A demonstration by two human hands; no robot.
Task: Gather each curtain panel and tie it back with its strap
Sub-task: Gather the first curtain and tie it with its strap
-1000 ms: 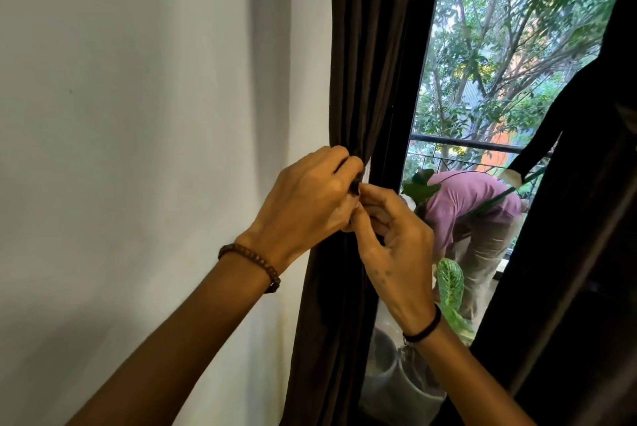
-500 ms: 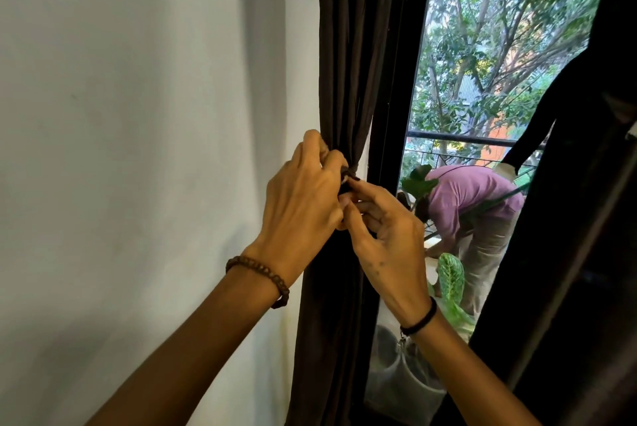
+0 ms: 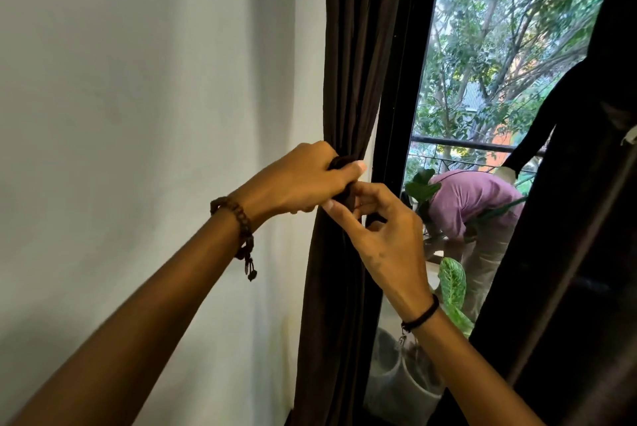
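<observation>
A plain pale wall [image 3: 138,115] fills the left of the room, and glass [image 3: 499,63] beside it looks out on trees and a balcony rail. Between them hangs the dark curtain panel [image 3: 358,46], bunched narrow at hand height. There the left hand [image 3: 296,181] is closed around the gathered folds and the dark strap [image 3: 344,181], while the right hand [image 3: 382,236] pinches the strap's lower part, its other fingers loose. The main risk is likely slippage: if either grip eases before the strap is fastened, the folds could spring apart, or the strap could drop.
</observation>
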